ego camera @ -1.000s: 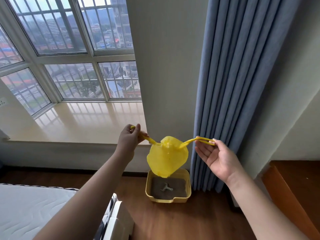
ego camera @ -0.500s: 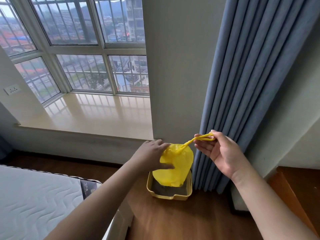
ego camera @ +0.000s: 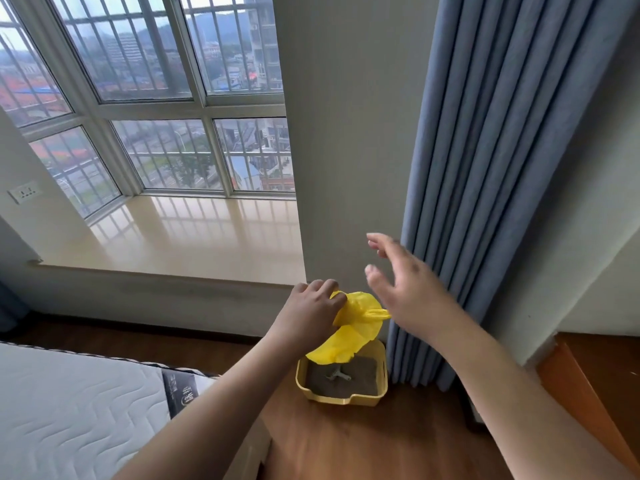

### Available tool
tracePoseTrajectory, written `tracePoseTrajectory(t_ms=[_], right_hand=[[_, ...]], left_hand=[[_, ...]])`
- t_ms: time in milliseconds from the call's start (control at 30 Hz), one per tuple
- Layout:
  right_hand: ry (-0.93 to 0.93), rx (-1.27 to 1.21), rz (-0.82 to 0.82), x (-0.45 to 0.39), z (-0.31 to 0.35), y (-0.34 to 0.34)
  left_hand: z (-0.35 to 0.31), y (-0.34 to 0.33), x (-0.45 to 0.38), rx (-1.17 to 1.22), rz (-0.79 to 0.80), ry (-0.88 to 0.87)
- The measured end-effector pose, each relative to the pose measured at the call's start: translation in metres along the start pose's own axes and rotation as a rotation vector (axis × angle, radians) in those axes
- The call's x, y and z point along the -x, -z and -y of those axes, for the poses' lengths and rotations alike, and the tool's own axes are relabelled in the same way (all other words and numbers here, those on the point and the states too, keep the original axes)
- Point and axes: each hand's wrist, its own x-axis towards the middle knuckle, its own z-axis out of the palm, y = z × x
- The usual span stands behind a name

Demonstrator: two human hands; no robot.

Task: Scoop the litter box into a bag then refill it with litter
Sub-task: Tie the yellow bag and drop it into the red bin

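Just below the frame's centre, the left hand (ego camera: pixel 311 315) grips the top of a yellow plastic bag (ego camera: pixel 353 332), fingers curled round it. Beside it, right of centre, the right hand (ego camera: pixel 403 289) is spread with fingers straight, holding nothing. Beneath the bag, on the wooden floor (ego camera: pixel 381 445), sits the yellow litter box (ego camera: pixel 346 398), a scoop (ego camera: pixel 336 375) lying in its grey litter (ego camera: pixel 360 379), beside the blue curtain (ego camera: pixel 502 168).

Mattress label (ego camera: pixel 182 393) bears pale characters, too blurred to read
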Motion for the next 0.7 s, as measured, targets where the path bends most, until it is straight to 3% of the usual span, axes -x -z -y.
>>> tracePoseTrajectory(t_ms=[100, 200, 567, 700], right_hand=[[-0.076, 0.241, 0.306, 0.003, -0.007, -0.017], [-0.071, 0.47, 0.415, 0.009, -0.028, -0.038], [0.063, 0.606, 0.154, 0.037, -0.052, -0.063], [0.058, 0.624, 0.088, 0.048, -0.043, -0.069]], left_hand=[[-0.004, 0.007, 0.0, 0.044, -0.014, 0.002], [-0.007, 0.01, 0.002, 0.082, -0.038, -0.02], [-0.021, 0.02, 0.023, 0.07, -0.174, -0.023], [-0.026, 0.026, 0.037, 0.067, -0.026, 0.115]])
